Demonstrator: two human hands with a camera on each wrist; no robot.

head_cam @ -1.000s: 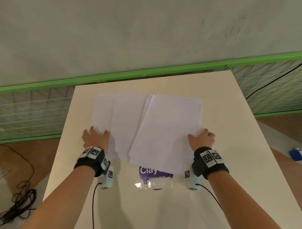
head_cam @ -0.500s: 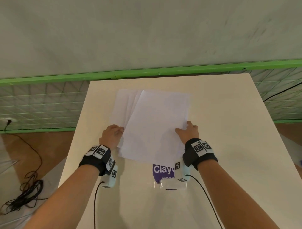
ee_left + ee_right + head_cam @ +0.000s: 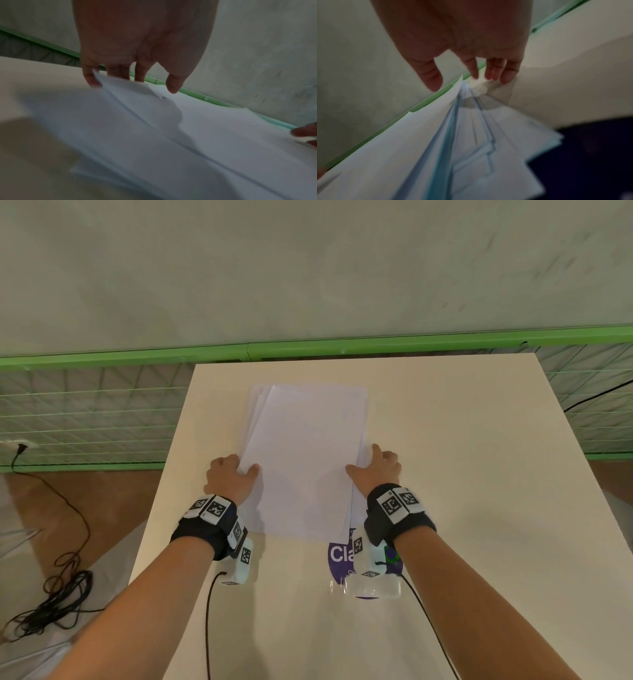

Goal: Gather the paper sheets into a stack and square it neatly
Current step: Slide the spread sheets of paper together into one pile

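White paper sheets [image 3: 305, 460] lie as one rough stack in the middle of the cream table [image 3: 462, 474]; a few lower sheets stick out at the far left corner and along the right side. My left hand [image 3: 233, 474] holds the stack's left edge, thumb over the top sheet. In the left wrist view the sheets [image 3: 171, 148] curl up at the edge in front of my left hand's [image 3: 130, 83] fingers. My right hand [image 3: 375, 469] holds the right edge. In the right wrist view the sheets [image 3: 419, 155] fan between the thumb and fingers of that hand [image 3: 458, 79].
A clear plastic bottle [image 3: 373, 587] with a purple label [image 3: 337, 554] lies on the table just below the stack, partly under my right wrist. A green railing [image 3: 308, 350] runs behind the table. Black cables [image 3: 51, 594] lie on the floor at the left.
Both hands have moved inward and pushed the spread sheets together into one narrower stack. The sheets on the left have slid under the top sheet.
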